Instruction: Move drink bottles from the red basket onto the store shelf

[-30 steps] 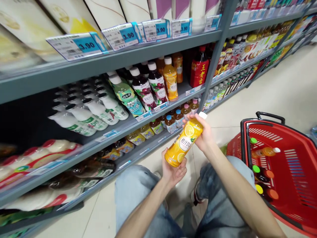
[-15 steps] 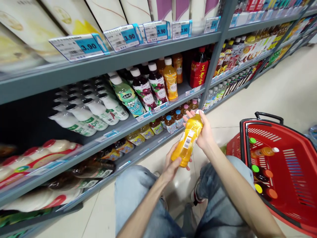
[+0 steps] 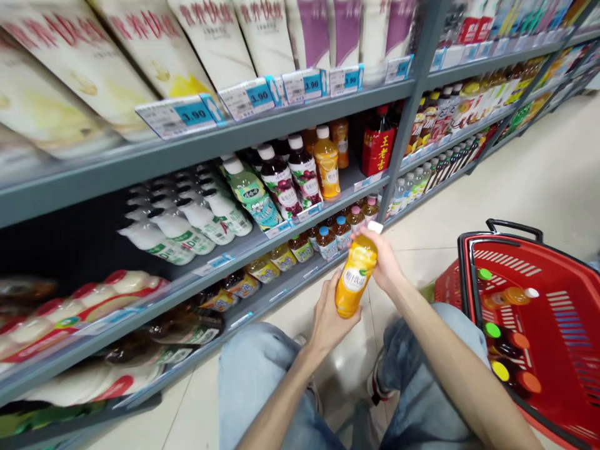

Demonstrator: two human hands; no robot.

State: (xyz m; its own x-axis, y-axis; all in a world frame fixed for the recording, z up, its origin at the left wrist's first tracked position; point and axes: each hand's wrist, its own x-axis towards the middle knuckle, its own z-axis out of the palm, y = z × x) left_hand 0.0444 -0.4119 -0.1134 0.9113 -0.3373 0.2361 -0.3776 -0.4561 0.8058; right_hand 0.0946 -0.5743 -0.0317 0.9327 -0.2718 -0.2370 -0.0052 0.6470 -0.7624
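Observation:
An orange juice bottle [image 3: 355, 279] with a white cap is held tilted between my two hands, over the gap between my knees. My left hand [image 3: 327, 317] wraps round its lower part. Near the cap, my right hand [image 3: 385, 261] grips the upper part, its fingers partly hidden behind the bottle. The round white front label faces up. Another orange juice bottle [image 3: 327, 164] stands on the middle shelf, beside grape juice bottles [image 3: 304, 172] and a green-labelled bottle [image 3: 253, 195].
A red shopping basket [image 3: 557, 250] with black handles stands at my right, holding several bottles [image 3: 513, 297]. Grey shelving [image 3: 281, 125] runs along the left and back, with cartons above and white bottles [image 3: 180, 228] on the middle level. Pale floor tiles [image 3: 426, 269] lie between shelf and basket.
The bottle has been turned in my hands: its barcode side faced up before, its front label does now. My left fingers have closed further round its base. The view has shifted slightly.

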